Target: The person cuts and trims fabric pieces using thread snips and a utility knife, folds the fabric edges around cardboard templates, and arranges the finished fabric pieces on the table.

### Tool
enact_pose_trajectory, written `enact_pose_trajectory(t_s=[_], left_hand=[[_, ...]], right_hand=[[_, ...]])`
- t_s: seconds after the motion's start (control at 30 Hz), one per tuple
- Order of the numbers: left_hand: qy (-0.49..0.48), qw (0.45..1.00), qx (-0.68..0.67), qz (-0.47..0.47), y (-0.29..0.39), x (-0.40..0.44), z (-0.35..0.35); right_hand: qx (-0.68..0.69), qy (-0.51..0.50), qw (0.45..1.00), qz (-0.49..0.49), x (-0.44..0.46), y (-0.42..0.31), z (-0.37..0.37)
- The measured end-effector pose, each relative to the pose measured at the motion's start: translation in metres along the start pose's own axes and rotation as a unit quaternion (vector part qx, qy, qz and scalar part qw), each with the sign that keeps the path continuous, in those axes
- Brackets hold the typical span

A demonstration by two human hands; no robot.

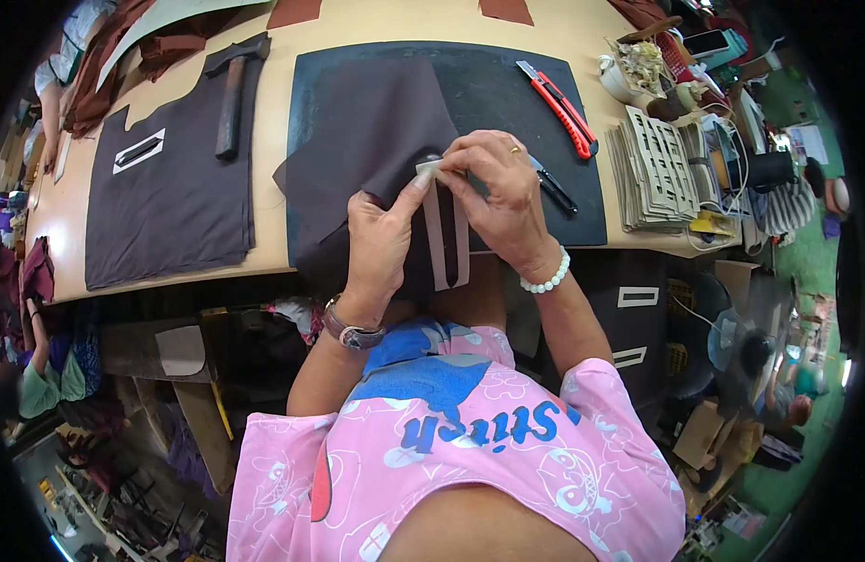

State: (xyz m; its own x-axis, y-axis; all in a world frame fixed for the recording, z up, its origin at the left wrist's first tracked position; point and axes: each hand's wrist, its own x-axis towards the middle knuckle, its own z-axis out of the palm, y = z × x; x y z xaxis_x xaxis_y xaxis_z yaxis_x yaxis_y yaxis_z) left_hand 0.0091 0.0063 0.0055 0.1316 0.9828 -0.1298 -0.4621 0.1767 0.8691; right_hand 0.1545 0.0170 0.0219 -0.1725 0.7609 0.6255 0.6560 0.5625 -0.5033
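A dark brown fabric piece [367, 122] lies partly on the black cutting mat [488, 75] and hangs over the table's front edge. My left hand [381, 234] grips it, thumb pressed on a white strip [428, 169] at its fold. Close beside it, my right hand [493, 187] pinches the end of the same strip between thumb and fingers. Below the hands, a white rectangular facing with a dark slot [445, 244] shows on the hanging cloth. What lies beneath the fingers is hidden.
A red box cutter [559, 108] and a dark-handled knife [552, 187] lie on the mat's right. At left, a hammer [231, 108] rests on stacked dark fabric [170, 215]. Card templates [652, 169] pile up at right. Other people are at the left and right edges.
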Motion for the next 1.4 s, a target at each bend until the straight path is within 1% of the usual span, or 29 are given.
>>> enact_pose_trajectory(t_s=[0.07, 0.13, 0.17, 0.23, 0.27, 0.37, 0.47, 0.5, 0.6, 0.7, 0.77, 0.87, 0.9, 1.0, 1.03, 1.1, 1.2, 1.3, 1.4], left_hand=[[-0.004, 1.000, -0.008, -0.010, -0.001, 0.001, -0.001], [-0.001, 1.000, -0.016, -0.006, -0.007, 0.000, -0.004], [-0.002, 0.999, -0.029, -0.023, -0.006, 0.000, -0.006], [-0.006, 0.997, -0.056, -0.056, -0.003, 0.001, -0.011], [0.003, 0.996, -0.068, -0.054, -0.003, 0.000, -0.012], [0.040, 0.994, -0.096, -0.039, 0.001, 0.002, -0.022], [0.080, 0.988, -0.131, -0.026, 0.003, 0.007, -0.038], [0.087, 0.985, -0.150, -0.024, 0.006, 0.007, -0.043], [0.115, 0.976, -0.186, -0.020, 0.015, 0.006, -0.059], [0.121, 0.974, -0.192, 0.001, 0.023, 0.011, -0.073], [0.135, 0.970, -0.203, 0.016, 0.030, 0.015, -0.076], [0.144, 0.971, -0.186, 0.042, 0.035, 0.023, -0.079], [0.150, 0.969, -0.193, 0.031, 0.034, 0.025, -0.079], [0.155, 0.965, -0.207, 0.034, 0.027, 0.027, -0.072], [0.154, 0.964, -0.217, 0.025, 0.023, 0.028, -0.071], [0.136, 0.966, -0.217, 0.036, 0.026, 0.028, -0.062], [0.121, 0.965, -0.228, 0.043, 0.030, 0.027, -0.049], [0.113, 0.965, -0.226, 0.066, 0.034, 0.030, -0.045], [0.129, 0.976, -0.146, 0.100, 0.031, 0.028, -0.045]], right_hand=[[0.051, 0.002, 0.995, 0.089, 0.000, -0.003, 0.004], [0.115, -0.002, 0.976, 0.187, 0.001, -0.005, 0.012], [0.146, -0.002, 0.961, 0.234, 0.001, -0.005, 0.017], [0.087, 0.045, 0.970, 0.223, 0.002, -0.008, 0.025], [0.057, 0.068, 0.972, 0.217, 0.003, -0.010, 0.028], [-0.007, 0.122, 0.980, 0.156, -0.001, -0.029, 0.030], [0.026, 0.047, 0.982, 0.181, -0.003, -0.057, 0.045], [0.050, 0.044, 0.979, 0.191, -0.001, -0.065, 0.050], [0.096, -0.017, 0.965, 0.242, 0.007, -0.079, 0.060], [0.140, -0.068, 0.946, 0.283, 0.003, -0.086, 0.068], [0.136, -0.086, 0.942, 0.296, -0.003, -0.088, 0.065], [0.139, -0.127, 0.932, 0.311, -0.011, -0.080, 0.052], [0.142, -0.144, 0.926, 0.318, -0.015, -0.078, 0.049], [0.133, -0.122, 0.930, 0.320, -0.022, -0.068, 0.050], [0.134, -0.100, 0.935, 0.313, -0.020, -0.068, 0.051], [0.138, -0.057, 0.943, 0.297, -0.015, -0.070, 0.055], [0.159, -0.035, 0.952, 0.259, -0.009, -0.072, 0.060], [0.179, -0.084, 0.934, 0.298, -0.015, -0.070, 0.048], [0.201, -0.112, 0.920, 0.318, -0.022, -0.059, 0.020]])
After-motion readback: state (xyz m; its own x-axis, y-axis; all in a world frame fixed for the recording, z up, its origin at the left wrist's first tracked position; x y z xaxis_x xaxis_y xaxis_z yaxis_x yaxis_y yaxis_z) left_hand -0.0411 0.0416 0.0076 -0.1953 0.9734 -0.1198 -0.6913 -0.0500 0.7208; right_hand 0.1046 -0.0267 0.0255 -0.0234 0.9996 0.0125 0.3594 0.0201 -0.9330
